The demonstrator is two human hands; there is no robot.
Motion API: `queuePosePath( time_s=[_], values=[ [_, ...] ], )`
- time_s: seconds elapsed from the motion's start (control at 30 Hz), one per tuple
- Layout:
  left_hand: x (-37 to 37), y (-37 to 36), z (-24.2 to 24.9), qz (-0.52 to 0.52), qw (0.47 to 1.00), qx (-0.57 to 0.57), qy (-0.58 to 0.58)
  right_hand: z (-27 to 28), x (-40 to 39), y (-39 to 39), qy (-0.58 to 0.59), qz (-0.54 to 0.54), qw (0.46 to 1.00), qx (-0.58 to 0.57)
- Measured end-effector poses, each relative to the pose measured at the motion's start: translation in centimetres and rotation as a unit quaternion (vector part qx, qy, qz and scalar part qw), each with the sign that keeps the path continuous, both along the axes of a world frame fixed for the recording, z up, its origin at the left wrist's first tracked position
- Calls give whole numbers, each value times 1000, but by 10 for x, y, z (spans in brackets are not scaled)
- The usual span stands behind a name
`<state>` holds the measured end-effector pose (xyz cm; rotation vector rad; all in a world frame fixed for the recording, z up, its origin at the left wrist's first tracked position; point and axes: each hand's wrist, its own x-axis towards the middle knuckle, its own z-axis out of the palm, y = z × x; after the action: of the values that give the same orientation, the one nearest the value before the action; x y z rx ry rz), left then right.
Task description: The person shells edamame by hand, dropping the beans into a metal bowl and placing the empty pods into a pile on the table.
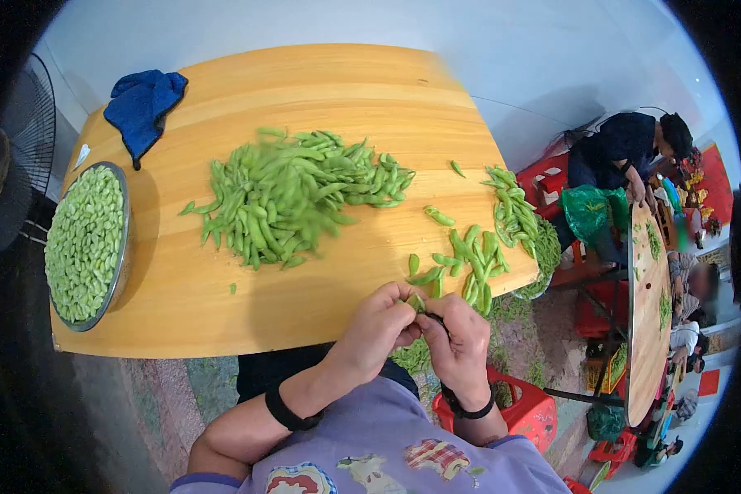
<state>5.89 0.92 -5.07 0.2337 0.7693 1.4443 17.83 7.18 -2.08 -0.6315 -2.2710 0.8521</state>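
Close in front of my body, over the table's near edge, my left hand (380, 323) and my right hand (454, 336) meet around a single green soybean pod (417, 303). Fingers of both hands pinch it, and part of the pod is hidden by them. Just beyond my hands lie loose pods (477, 259) in a small group. A large heap of whole pods (280, 193) covers the middle of the table. At the far left, a round metal bowl (125, 239) is filled with shelled green beans (82, 247).
The wooden table (305, 74) holds a crumpled blue cloth (144, 107) at its back left. A fan (29, 140) stands left. More pods (512, 210) lie by the right edge. A red stool (514, 412) is beside me. Other people, including one in dark clothes (622, 144), sit at another table (646, 329).
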Motion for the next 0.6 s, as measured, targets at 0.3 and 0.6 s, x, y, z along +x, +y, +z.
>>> queuePosePath(
  time_s=[0.3, 0.6],
  values=[
    [-1, -7, -1, 111, 989, -8, -93, -6, -19, -16, 30, -82, 995, 57],
    [-16, -16, 11, 75, 996, -2, 43, 6, -22, -15, 77, -49, 996, 13]
  ],
)
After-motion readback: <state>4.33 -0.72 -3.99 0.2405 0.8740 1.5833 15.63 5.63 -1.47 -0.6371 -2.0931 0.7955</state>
